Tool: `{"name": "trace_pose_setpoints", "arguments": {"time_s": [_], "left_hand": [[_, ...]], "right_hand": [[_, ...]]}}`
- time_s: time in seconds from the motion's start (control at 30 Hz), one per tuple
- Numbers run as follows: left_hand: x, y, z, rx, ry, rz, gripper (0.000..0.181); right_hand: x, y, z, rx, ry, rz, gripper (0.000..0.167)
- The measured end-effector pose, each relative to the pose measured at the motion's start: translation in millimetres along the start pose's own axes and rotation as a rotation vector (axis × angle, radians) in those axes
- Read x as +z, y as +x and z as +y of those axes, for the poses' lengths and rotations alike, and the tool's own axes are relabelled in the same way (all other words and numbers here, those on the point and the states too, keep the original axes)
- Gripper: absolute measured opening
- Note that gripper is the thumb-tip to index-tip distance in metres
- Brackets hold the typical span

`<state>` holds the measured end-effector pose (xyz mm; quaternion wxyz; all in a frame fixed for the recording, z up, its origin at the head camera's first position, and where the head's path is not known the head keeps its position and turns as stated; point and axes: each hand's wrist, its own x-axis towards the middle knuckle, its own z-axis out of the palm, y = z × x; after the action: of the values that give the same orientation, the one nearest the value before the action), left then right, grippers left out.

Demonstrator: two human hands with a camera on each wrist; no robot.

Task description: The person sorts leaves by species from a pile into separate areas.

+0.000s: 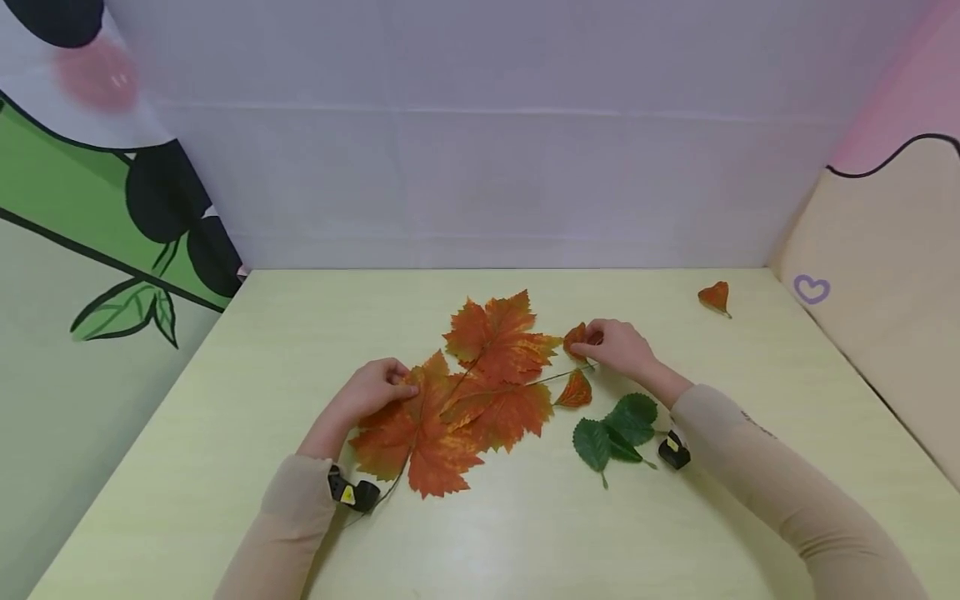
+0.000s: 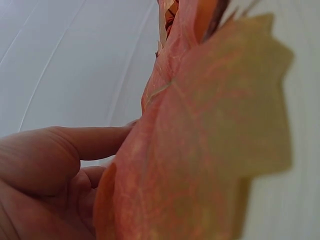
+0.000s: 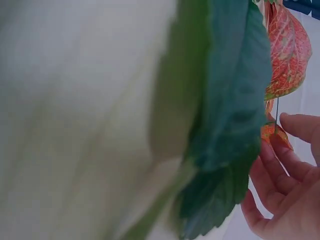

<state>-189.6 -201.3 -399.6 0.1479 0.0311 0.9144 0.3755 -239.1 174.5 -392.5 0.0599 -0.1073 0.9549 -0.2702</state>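
Observation:
Large orange-red maple-shaped leaves (image 1: 498, 408) on a thin stem lie at the middle of the table. My left hand (image 1: 367, 390) pinches the edge of the left leaf between thumb and fingers; in the left wrist view the leaf (image 2: 200, 125) covers the fingertips of that hand (image 2: 55, 170). At the right end of the stem, my right hand (image 1: 618, 346) has thumb and fingers at a small orange leaf (image 1: 575, 340). The right wrist view shows this hand (image 3: 292, 180) with its fingers against the small leaf (image 3: 274, 132).
Another small orange leaf (image 1: 574, 390) lies just below the right hand. Green leaves (image 1: 615, 432) lie nearer, beside the right wrist camera. One more small orange leaf (image 1: 715, 297) is at the back right of the table (image 1: 315, 317). A pale wall stands behind.

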Motion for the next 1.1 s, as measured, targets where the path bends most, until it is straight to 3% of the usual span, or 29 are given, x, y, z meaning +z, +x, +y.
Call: {"name": "trace_pose_setpoints", "arguments": {"time_s": [0.4, 1.1], "left_hand": [[0.6, 2.1, 2.7, -0.005, -0.009, 0.001, 0.030], [0.3, 1.8, -1.0, -0.012, -0.038, 0.001, 0.030]], "right_hand": [[-12, 6.1, 4, -0.026, 0.033, 0.063, 0.022], [-54, 13.4, 68, 0.112, 0.011, 0.150, 0.032]]}}
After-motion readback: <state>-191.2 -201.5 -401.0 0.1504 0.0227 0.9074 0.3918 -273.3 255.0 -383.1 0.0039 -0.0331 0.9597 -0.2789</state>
